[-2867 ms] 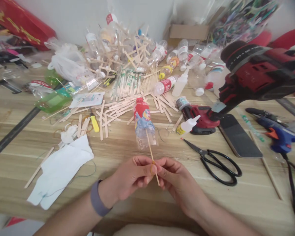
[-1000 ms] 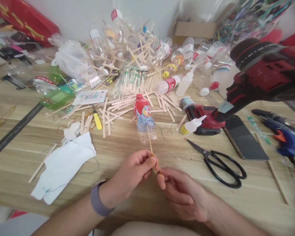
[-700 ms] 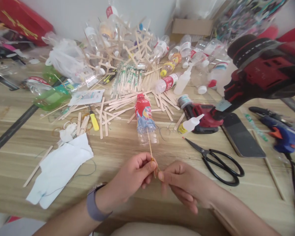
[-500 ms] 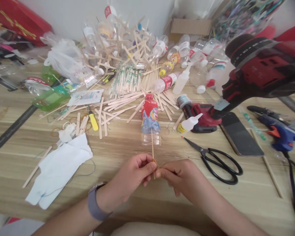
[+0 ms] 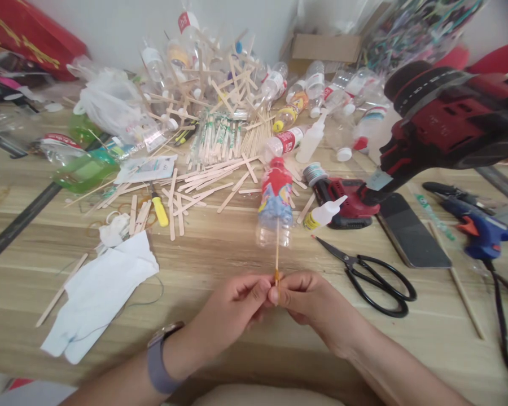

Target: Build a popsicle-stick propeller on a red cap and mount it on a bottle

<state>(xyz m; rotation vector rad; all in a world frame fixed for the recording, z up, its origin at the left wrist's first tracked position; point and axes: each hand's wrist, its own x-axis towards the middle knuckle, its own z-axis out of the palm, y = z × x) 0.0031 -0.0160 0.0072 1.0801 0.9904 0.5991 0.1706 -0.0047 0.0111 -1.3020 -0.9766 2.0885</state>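
Observation:
Both hands meet at the near end of a thin wooden stick (image 5: 277, 248), whose far end reaches the bottom of a plastic bottle (image 5: 276, 192) with a red and blue label. An orange-brown rubber band (image 5: 276, 275) is wound round the stick just above my fingertips. My left hand (image 5: 241, 299), a watch (image 5: 163, 349) on its wrist, pinches the stick from the left with thumb and fingers. From the other side my right hand (image 5: 307, 296) is closed on it too, thumb against the left fingertips. Whether the stick enters the bottle is hard to make out.
Black scissors (image 5: 364, 276) lie to the right, near a phone (image 5: 412, 228), a red power drill (image 5: 452, 118) and a blue glue gun (image 5: 482, 231). White cloth (image 5: 105, 293) and a yellow-handled screwdriver (image 5: 160, 210) are on the left. Craft sticks (image 5: 211, 175) and bottles crowd the back.
The bottle and stick have shifted right and the bottle's top leans slightly. My hands have come together, the right fingers now closing on the stick below the rubber band.

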